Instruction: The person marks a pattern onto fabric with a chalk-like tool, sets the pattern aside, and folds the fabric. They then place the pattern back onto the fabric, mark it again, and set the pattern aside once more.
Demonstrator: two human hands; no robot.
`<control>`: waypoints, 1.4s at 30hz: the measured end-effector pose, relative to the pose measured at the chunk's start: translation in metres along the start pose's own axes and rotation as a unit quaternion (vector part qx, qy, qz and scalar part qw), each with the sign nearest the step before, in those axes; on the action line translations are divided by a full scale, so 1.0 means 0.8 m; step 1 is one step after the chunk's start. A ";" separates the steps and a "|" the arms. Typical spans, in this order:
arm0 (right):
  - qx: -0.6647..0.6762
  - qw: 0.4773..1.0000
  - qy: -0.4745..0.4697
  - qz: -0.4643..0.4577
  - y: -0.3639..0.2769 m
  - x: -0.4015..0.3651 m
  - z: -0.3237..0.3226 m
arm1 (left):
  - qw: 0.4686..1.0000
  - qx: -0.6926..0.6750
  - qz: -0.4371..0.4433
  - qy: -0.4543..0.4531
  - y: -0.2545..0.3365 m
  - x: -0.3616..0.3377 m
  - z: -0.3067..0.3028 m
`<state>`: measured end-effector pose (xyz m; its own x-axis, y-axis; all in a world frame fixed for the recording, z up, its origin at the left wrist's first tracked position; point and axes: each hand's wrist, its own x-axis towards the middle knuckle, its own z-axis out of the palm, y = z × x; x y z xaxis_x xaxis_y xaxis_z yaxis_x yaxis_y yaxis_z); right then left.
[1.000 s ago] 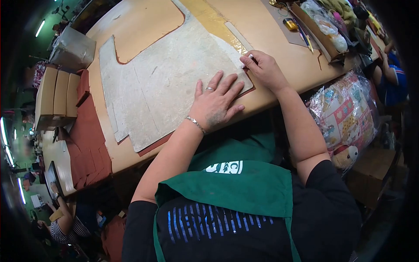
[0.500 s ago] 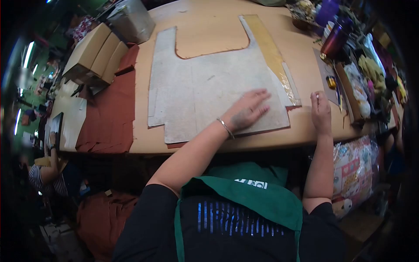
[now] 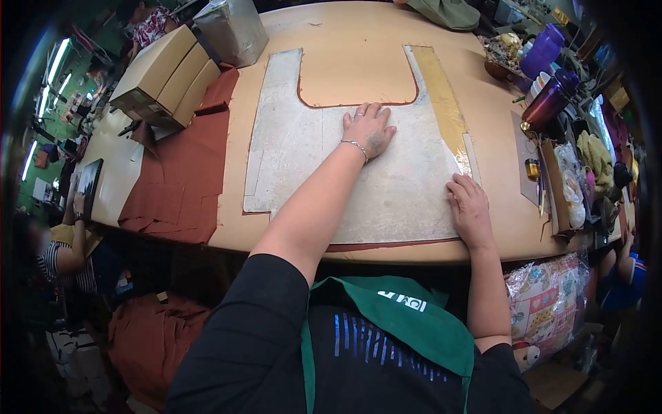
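Note:
A large grey flat pattern board (image 3: 310, 165) with a U-shaped cutout lies on the table, a yellow taped strip (image 3: 445, 103) along its right side. Reddish-brown material (image 3: 396, 243) peeks out under its lower edge. My left hand (image 3: 367, 131), wearing a bracelet, presses flat on the board just below the cutout, fingers apart. At the board's lower right edge rests my right hand (image 3: 470, 207), its fingers loosely bent over the edge and somewhat apart. I see nothing held in it, though its palm is hidden.
Reddish-brown sheets (image 3: 183, 183) lie left of the board, beside cardboard boxes (image 3: 165, 76) and a metal tin (image 3: 231, 31). To the right stand a purple bottle (image 3: 549, 100), a small yellow item (image 3: 532, 168) and a long box of supplies (image 3: 562, 179). Other people sit at both sides.
My left hand has slid up and left across the board, towards the cutout. My right hand has come from the bare tabletop, closed, onto the board's right edge with fingers loosened.

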<state>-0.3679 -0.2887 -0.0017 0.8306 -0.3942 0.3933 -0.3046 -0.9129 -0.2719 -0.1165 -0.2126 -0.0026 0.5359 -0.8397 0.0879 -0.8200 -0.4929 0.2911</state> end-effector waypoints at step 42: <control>0.532 0.837 0.014 0.128 -0.197 0.359 0.257 | 0.962 -0.023 -0.265 0.053 -0.220 0.001 -0.068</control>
<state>0.0145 -0.2367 -0.0263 0.7864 -0.5779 0.2183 0.1289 -0.1921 -0.9729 0.0396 -0.1141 -0.0021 0.8960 -0.4440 0.0104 -0.4170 -0.8331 0.3634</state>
